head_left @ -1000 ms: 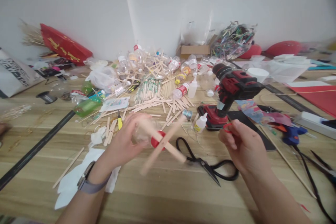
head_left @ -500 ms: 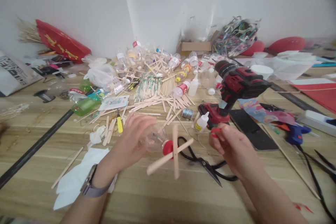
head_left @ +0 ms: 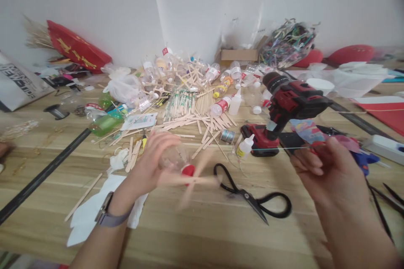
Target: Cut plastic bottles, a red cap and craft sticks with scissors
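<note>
My left hand (head_left: 154, 159) is closed around a clear plastic bottle (head_left: 175, 157) lying roughly sideways, its red cap (head_left: 188, 173) facing right and toward me. On the cap sits a propeller of crossed wooden craft sticks (head_left: 195, 180), smeared by motion. Over at the right, my right hand (head_left: 325, 172) is closed in a pinch on a string with a small red piece (head_left: 317, 146) at its end. The thin string (head_left: 268, 149) runs taut leftward toward the bottle. Black-handled scissors (head_left: 246, 195) lie on the table between my hands.
A red-and-black cordless drill (head_left: 290, 101) stands behind the scissors, beside a small glue bottle (head_left: 245, 147) and a thread spool (head_left: 227, 135). Farther back are piled craft sticks (head_left: 179, 122) and plastic bottles (head_left: 221, 106). White paper (head_left: 91, 214) lies under my left forearm.
My right hand has moved right, drawing out a length of string. The propeller has turned and is now blurred. My left hand and the bottle have shifted slightly left.
</note>
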Tool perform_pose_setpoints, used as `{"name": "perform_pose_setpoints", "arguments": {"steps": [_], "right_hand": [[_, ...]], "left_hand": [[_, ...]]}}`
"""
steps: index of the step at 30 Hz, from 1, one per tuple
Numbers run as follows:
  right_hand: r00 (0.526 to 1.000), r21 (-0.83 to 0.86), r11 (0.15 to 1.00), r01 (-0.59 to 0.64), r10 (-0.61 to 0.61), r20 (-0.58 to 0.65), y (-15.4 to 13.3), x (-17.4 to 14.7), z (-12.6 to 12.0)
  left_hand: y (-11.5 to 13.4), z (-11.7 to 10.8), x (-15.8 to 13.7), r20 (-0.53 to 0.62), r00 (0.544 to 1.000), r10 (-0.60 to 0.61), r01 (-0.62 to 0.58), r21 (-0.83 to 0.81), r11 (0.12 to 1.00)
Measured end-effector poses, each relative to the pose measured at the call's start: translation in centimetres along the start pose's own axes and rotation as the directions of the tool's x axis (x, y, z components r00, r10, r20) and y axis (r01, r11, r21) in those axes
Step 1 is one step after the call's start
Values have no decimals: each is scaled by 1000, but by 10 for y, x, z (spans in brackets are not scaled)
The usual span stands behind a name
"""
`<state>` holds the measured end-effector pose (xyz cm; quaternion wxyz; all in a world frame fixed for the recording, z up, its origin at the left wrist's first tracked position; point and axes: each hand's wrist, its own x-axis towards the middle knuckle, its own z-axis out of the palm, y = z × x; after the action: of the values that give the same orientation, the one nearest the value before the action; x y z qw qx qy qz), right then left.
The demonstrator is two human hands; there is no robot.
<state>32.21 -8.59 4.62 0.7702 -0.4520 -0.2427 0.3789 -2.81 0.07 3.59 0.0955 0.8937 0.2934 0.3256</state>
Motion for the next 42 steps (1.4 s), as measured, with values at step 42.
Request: {"name": "perform_pose_setpoints", "arguments": {"steps": [42], "right_hand": [[949, -32, 994, -101, 106, 296, 32, -41, 29]], "left_hand": [[6, 21, 2, -14, 1000, 6, -5, 39, 999]]}}
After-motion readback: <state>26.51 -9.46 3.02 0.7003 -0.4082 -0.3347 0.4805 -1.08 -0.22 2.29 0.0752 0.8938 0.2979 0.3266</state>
